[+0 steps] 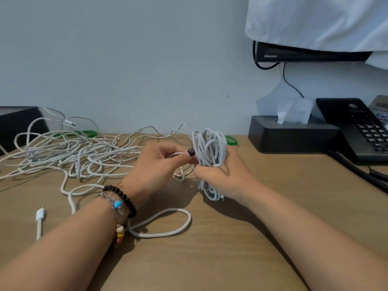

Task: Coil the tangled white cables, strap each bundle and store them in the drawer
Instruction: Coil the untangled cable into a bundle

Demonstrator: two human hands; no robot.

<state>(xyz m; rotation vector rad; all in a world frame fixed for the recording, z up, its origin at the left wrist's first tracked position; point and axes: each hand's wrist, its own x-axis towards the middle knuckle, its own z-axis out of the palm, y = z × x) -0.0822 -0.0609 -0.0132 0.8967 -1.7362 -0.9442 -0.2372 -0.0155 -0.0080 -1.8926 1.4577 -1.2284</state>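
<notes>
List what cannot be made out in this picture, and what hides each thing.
Head view only:
- Drawer: not in view.
- Right hand fingers: behind the coil it grips.
- Coil's end: lost between both hands; the left hand covers it.
- Green straps: partly behind coil and tangle.
- Screen: under a white cloth.
- Black box: cut by the left edge.

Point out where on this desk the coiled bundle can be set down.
Bare wood lies right of the right hand, before the tissue box and phone, and along the near edge between the forearms. The left is crowded with tangled cables.
</notes>
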